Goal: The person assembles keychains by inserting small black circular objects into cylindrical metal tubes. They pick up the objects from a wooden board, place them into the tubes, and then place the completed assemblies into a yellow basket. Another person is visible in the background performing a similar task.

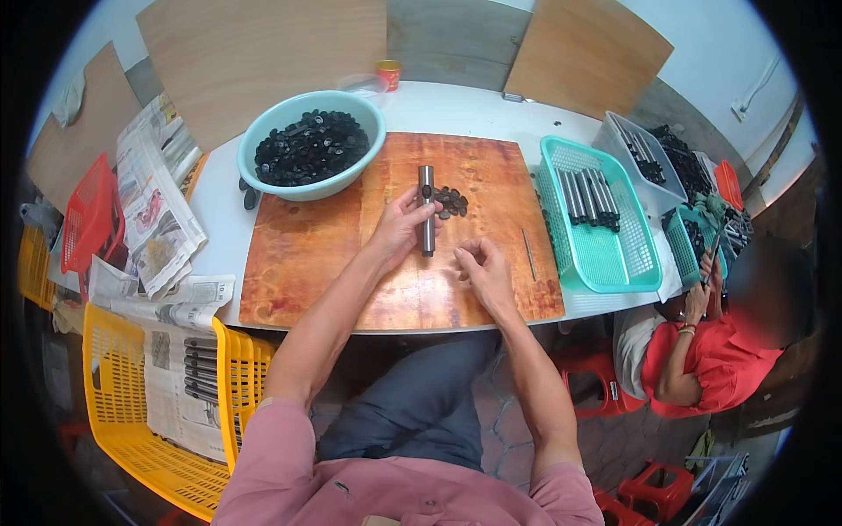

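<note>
Centrally, grey metal tube (427, 210) upright on wooden board (298, 254), gripped by left hand (402, 223), small pile of black caps (451, 202) just beside, right hand (481, 270) pinched shut, contents unclear, thin rod (529, 254) near, teal bowl (311, 145) of black caps behind, teal basket (605, 254) of tubes at right.

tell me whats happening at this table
A person sits at a wooden board on a white table. Their left hand holds a metal tube upright on the board, beside a small pile of black caps. Their right hand is pinched shut close to the tube; whether it holds a cap cannot be seen. A teal bowl full of black caps sits to the left, and a teal basket with more tubes to the right. Another person in red works nearby.
</note>
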Motion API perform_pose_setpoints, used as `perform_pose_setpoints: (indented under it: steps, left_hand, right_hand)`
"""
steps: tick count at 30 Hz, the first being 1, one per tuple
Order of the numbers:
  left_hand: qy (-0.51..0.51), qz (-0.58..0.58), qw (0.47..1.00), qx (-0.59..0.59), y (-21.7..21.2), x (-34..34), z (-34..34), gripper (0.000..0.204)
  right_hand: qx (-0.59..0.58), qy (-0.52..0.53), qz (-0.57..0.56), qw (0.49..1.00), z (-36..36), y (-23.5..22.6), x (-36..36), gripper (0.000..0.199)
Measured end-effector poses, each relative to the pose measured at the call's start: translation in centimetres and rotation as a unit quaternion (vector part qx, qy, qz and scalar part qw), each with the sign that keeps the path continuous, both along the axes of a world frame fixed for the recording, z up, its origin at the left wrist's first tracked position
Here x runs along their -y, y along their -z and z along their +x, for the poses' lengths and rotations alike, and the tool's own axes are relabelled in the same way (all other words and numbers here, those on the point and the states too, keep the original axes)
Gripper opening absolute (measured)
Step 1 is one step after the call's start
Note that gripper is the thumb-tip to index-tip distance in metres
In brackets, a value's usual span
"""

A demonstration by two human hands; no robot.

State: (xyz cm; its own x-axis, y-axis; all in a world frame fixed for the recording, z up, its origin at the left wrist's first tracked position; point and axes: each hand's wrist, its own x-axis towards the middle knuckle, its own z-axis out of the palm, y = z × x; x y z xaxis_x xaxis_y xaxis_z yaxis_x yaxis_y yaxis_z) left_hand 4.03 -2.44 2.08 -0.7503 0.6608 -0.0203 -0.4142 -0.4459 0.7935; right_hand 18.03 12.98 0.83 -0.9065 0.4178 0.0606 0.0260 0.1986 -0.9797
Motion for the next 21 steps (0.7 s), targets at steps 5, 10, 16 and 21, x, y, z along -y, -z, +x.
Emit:
perform_pose_setpoints:
  steps: [5,10,16,21]
  left_hand:
    - [-0.003,0.009,1.000,0.024,1.3,0.5,-1.3,0.036]
    - [0.003,0.020,0.999,0.050,1.4,0.1,-1.7,0.032]
    - [-0.003,0.070,0.993,0.100,2.0,0.0,-2.7,0.026]
    - [-0.014,0.081,0.991,0.108,1.9,0.1,-3.1,0.025]
  right_hand:
    - [0.020,0.019,0.104,0.994,-2.7,-0.5,-0.4,0.015]
    - [0.006,0.030,0.288,0.957,-6.1,-1.2,-0.8,0.018]
    - [-0.036,0.023,0.402,0.915,-7.5,-1.1,0.3,0.013]
    - [-0.057,0.034,0.329,0.942,-7.2,0.1,-0.1,0.013]
